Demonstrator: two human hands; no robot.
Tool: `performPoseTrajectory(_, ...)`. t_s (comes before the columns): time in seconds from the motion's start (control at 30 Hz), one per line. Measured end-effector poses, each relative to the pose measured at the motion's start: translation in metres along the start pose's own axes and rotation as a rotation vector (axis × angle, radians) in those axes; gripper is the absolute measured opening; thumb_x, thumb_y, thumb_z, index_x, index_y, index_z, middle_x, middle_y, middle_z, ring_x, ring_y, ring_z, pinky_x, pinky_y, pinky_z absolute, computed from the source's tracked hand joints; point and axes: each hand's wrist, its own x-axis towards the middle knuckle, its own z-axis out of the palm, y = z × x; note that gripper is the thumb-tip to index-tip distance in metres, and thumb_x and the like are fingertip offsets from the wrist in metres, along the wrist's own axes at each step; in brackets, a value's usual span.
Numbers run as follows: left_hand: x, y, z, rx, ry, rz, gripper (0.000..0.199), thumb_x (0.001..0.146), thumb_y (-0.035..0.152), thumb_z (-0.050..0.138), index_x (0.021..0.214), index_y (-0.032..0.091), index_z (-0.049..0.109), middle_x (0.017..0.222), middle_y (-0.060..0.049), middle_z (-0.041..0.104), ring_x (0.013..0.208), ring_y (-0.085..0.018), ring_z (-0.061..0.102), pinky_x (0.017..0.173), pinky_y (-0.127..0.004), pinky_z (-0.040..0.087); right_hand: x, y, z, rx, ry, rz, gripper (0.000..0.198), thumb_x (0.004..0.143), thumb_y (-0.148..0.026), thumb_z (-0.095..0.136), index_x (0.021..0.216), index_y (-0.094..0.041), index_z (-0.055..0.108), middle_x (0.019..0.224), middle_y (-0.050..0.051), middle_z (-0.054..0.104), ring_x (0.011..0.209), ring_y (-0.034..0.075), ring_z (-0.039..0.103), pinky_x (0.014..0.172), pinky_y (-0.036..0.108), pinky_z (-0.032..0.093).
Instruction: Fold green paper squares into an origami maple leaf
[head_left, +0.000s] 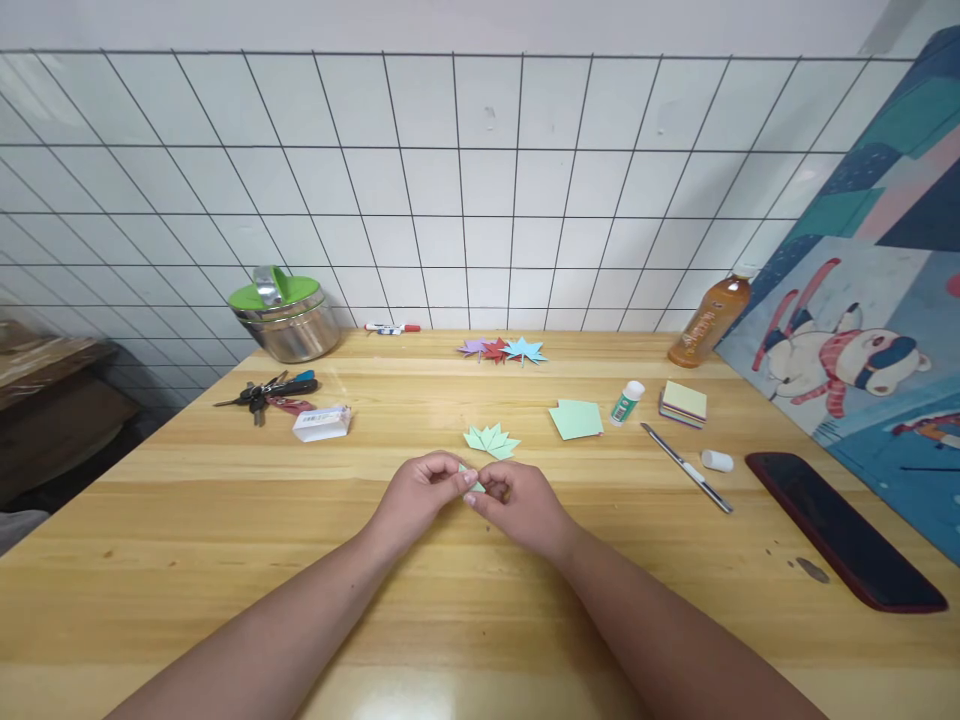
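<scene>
The left hand [426, 492] and right hand [523, 503] are closed in a pinch on a small green paper piece [478, 487]. It sits between their fingertips, on the near side of the pointed green paper shape [491, 441].

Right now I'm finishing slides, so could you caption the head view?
Left hand and right hand hold green paper near a paper leaf on the table.

No text legible, even on the bottle [710, 318]

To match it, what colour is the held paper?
The held paper is pale green; head view.
</scene>
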Motion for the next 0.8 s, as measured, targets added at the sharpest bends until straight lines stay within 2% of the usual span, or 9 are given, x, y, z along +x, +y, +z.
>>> performPoseTrajectory(0.13,0.0005,-0.0013,-0.0001,-0.003,0.038,-0.032,0.027,0.068,0.039,0.068,0.062,0.014,0.061,0.063,-0.001,0.061,0.060,-0.012,0.052,0.060,-0.023,0.040,0.0016,0.0022,0.0017,0.053,-0.020,0.073,0.019,0.075,-0.036,0.056,0.067,-0.020,0.061,0.053,-0.005,0.047,0.047,0.008,0.037,0.046,0.020,0.028)
performPoseTrajectory(0.3,0.0022,-0.0028,-0.0033,-0.048,0.067,-0.079,0.025,0.070,0.039,0.067,0.069,0.014,0.066,0.063,-0.002,0.062,0.061,-0.013,0.052,0.060,-0.023,0.041,0.0008,0.0020,-0.0020,0.054,-0.030,0.114,0.018,0.072,-0.035,0.057,0.064,-0.019,0.059,0.053,-0.004,0.047,0.047,0.008,0.038,0.044,0.020,0.026)
performPoseTrajectory(0.67,0.0022,-0.0049,-0.0059,-0.051,0.119,-0.025,0.021,0.069,0.036,0.068,0.067,0.014,0.066,0.061,-0.001,0.059,0.060,-0.012,0.049,0.059,-0.023,0.038,0.0028,-0.0038,-0.0051,0.072,-0.048,0.130,0.015,0.070,-0.031,0.057,0.062,-0.019,0.053,0.052,-0.006,0.044,0.046,0.007,0.036,0.043,0.019,0.025)
performPoseTrajectory(0.8,0.0012,-0.0025,-0.0052,-0.062,0.100,-0.031,0.021,0.068,0.035,0.068,0.063,0.014,0.065,0.060,-0.001,0.058,0.059,-0.013,0.050,0.060,-0.024,0.038,0.0021,-0.0042,-0.0049,0.057,-0.055,0.117,0.016,0.070,-0.031,0.057,0.060,-0.019,0.053,0.052,-0.006,0.044,0.046,0.007,0.036,0.043,0.019,0.025)
